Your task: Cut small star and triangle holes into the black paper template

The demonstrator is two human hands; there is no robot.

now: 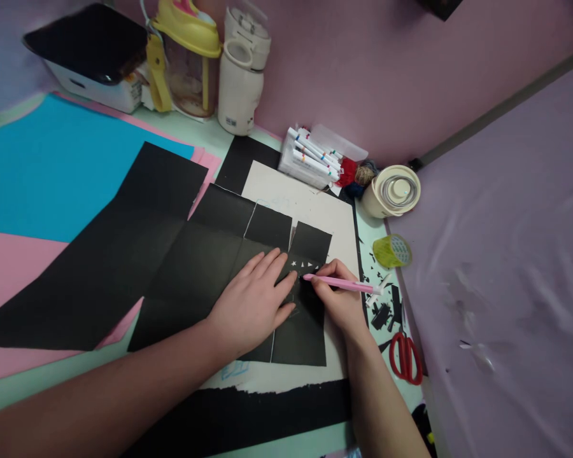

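My left hand (248, 305) lies flat on a large sheet of black card (195, 254), its fingers spread. The card has slits along its far edge that divide it into flaps. Between the thumb and fingers of my right hand (341, 305) is a slim pink pen-shaped craft knife (339, 282). Its tip rests on or just above the card, close to my left fingertips; the blade is too small to make out. A small star-shaped cut-out (293, 263) and a few little triangular ones show pale beside the tip.
A pale board (341, 219) lies under the card. Black scraps (381, 315) and red-handled scissors (405, 358) are at right, near a green cup (391, 250) and a cream lidded pot (392, 191). Behind stand a marker box (303, 166), a white bottle (240, 89) and a yellow-lidded jug (186, 76).
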